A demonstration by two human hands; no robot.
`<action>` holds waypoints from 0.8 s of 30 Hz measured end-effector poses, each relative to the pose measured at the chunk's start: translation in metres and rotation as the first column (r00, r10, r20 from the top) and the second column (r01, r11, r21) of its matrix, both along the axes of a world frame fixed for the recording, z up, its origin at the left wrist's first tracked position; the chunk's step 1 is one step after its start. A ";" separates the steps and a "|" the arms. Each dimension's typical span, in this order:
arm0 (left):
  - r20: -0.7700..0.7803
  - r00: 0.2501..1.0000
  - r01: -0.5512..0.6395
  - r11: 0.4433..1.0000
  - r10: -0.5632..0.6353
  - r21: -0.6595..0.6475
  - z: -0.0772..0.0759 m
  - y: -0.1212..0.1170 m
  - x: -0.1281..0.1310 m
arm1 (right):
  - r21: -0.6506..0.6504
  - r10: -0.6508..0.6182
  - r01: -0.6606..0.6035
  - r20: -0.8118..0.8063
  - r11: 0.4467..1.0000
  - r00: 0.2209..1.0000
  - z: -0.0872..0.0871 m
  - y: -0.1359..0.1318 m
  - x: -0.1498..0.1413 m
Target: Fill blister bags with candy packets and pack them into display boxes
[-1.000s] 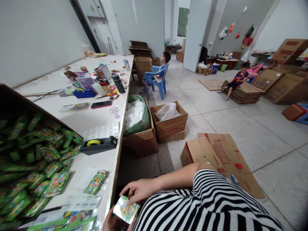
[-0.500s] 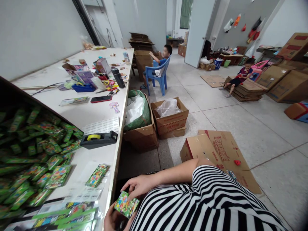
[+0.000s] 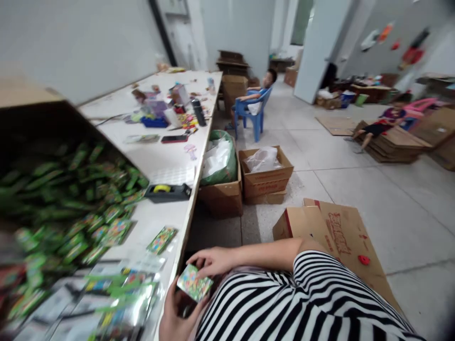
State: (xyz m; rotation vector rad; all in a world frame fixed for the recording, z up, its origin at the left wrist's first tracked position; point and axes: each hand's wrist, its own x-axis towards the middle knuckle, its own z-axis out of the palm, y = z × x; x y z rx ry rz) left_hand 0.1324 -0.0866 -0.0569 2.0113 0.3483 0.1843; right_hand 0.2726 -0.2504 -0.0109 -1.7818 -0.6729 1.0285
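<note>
Low in the head view, my left hand (image 3: pixel 177 310) grips a small green printed box (image 3: pixel 194 282) from below, thumb on its near side. Over its upper edge curls my right hand (image 3: pixel 215 261), fingertips resting on the printed face; both hands are closed about it beside the table edge. A similar green box (image 3: pixel 162 239) lies alone on the white table (image 3: pixel 170 166). To its left, a heap of green boxes (image 3: pixel 71 184) spills from a carton lying on its side. Clear printed packaging (image 3: pixel 121 303) covers the near table, blurred.
A black tape dispenser (image 3: pixel 168 192) and a phone (image 3: pixel 175 139) are on the table. Cartons (image 3: pixel 266 177) stand on the floor by it, with a flattened carton (image 3: pixel 341 232) beyond my arm. One child sits in a blue chair (image 3: pixel 254 111), another on stacked cardboard (image 3: pixel 398 142).
The view has swung left, so the scene sits farther right. Both hands stay on the box, which has tilted slightly. The child in the blue chair raised an arm, then lowered it.
</note>
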 end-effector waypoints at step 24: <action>0.039 0.860 -0.473 0.767 0.509 0.434 0.060 0.047 -0.120 | 0.157 0.328 -0.751 0.829 0.642 0.454 0.028 0.103 0.049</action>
